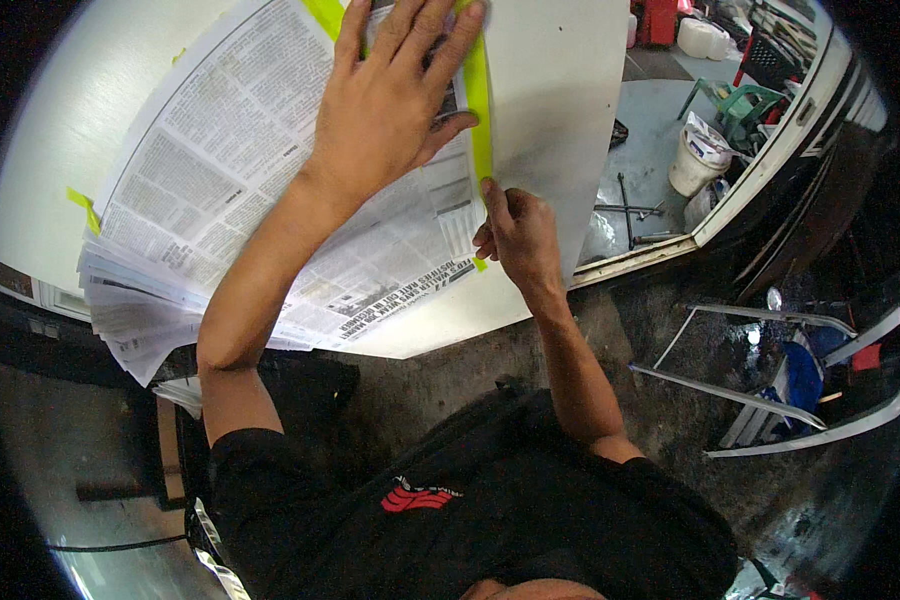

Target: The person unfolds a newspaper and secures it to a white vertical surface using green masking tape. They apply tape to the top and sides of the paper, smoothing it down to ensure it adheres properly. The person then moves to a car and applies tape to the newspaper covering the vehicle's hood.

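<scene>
Printed newspaper sheets point(187, 142) lie against a white painted panel point(547, 112) that looks like part of a vehicle. Yellow-green masking tape point(479, 154) runs along the right edge of the paper. My left hand point(379, 112) rests flat on the sheet near the top, fingers spread, its thumb tip reaching the tape. Lower down, my right hand point(521, 232) has its fingers curled in and one fingertip pressed on the tape. The tape's lower end shows just left of it. Nothing is visible inside the right hand, though its palm side is partly hidden.
More newspaper point(131, 315) fans out loosely at the lower left, beside a short tape piece point(84, 210). Through an opening at right are a white bucket point(697, 161), a cross-shaped lug wrench point(627, 210) and a green plastic chair point(750, 109). A metal stepladder point(735, 390) lies at lower right.
</scene>
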`<control>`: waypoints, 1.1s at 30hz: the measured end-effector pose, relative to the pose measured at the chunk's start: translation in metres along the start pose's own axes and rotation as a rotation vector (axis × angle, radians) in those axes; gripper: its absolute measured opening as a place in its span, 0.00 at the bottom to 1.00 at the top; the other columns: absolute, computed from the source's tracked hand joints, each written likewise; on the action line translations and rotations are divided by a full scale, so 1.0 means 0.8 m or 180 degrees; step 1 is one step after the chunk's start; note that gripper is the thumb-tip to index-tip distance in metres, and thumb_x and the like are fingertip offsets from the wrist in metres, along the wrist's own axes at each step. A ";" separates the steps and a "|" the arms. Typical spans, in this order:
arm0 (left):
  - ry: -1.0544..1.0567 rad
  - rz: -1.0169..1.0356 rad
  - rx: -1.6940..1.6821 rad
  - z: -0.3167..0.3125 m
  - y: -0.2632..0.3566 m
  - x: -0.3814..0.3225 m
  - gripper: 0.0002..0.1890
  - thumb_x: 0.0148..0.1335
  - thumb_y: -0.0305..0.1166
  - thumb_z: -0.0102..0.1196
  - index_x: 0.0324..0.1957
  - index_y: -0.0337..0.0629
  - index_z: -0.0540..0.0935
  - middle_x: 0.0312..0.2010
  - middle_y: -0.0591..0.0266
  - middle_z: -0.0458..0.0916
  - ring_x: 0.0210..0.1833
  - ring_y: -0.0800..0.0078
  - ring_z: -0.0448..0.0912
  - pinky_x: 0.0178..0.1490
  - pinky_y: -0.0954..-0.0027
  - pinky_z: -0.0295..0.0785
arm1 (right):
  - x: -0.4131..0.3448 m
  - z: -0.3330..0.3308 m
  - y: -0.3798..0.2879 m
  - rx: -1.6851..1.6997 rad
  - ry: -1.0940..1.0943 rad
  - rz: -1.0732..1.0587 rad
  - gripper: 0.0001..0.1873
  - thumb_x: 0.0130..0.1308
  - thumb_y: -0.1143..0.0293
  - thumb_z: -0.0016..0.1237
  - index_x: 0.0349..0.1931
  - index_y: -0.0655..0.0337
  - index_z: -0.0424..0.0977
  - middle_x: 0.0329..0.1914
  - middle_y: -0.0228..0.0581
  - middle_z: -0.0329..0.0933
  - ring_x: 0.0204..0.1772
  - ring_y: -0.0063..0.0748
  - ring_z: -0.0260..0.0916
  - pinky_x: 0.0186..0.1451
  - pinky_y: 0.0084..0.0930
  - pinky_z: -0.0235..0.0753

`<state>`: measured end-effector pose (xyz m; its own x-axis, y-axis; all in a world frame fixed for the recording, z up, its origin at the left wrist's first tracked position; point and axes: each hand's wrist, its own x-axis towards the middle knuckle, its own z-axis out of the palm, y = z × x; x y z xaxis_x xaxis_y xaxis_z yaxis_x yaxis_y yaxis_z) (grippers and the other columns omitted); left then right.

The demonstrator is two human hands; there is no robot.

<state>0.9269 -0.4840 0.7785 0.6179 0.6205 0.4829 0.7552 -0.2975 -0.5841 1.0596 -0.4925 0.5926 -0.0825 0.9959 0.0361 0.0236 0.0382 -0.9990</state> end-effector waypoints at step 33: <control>0.0579 -0.0239 0.0482 0.049 0.019 -0.020 0.57 0.43 0.51 0.78 0.74 0.43 0.64 0.80 0.57 0.51 0.83 0.56 0.48 0.83 0.37 0.39 | -0.024 0.021 0.128 0.0873 -0.0220 0.0699 0.29 0.77 0.50 0.50 0.28 0.71 0.76 0.15 0.40 0.75 0.17 0.28 0.74 0.21 0.27 0.74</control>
<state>0.9197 -0.4697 0.7362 0.6008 0.4918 0.6303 0.7677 -0.1349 -0.6265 1.0472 -0.5089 0.4894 -0.1726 0.9697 -0.1729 -0.2192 -0.2089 -0.9530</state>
